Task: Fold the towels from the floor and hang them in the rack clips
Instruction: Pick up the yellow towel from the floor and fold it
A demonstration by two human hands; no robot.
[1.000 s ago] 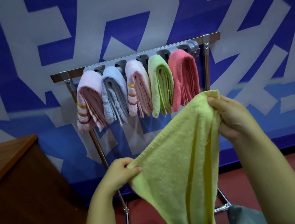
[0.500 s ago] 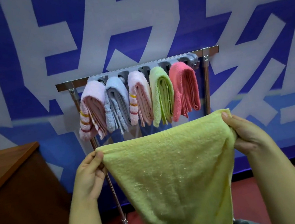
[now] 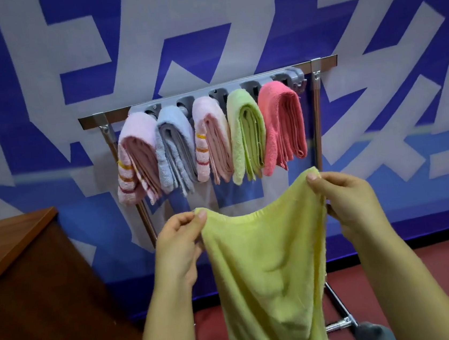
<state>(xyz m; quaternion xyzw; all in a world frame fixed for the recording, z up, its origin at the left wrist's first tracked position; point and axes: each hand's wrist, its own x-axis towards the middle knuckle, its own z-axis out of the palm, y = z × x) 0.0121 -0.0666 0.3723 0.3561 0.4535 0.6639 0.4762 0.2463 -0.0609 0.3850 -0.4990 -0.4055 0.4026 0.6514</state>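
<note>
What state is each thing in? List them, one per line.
yellow towel: unfolded, hanging slack between both hands, not on the rack
left hand: pinches the towel's top left corner
right hand: pinches the towel's top right corner, held higher
striped pink towel: folded, hung at the rack's left end
blue towel: folded, hung
second striped pink towel: folded, hung
green towel: folded, hung
coral towel: folded, hung
rack: upright, five towels on it
</note>
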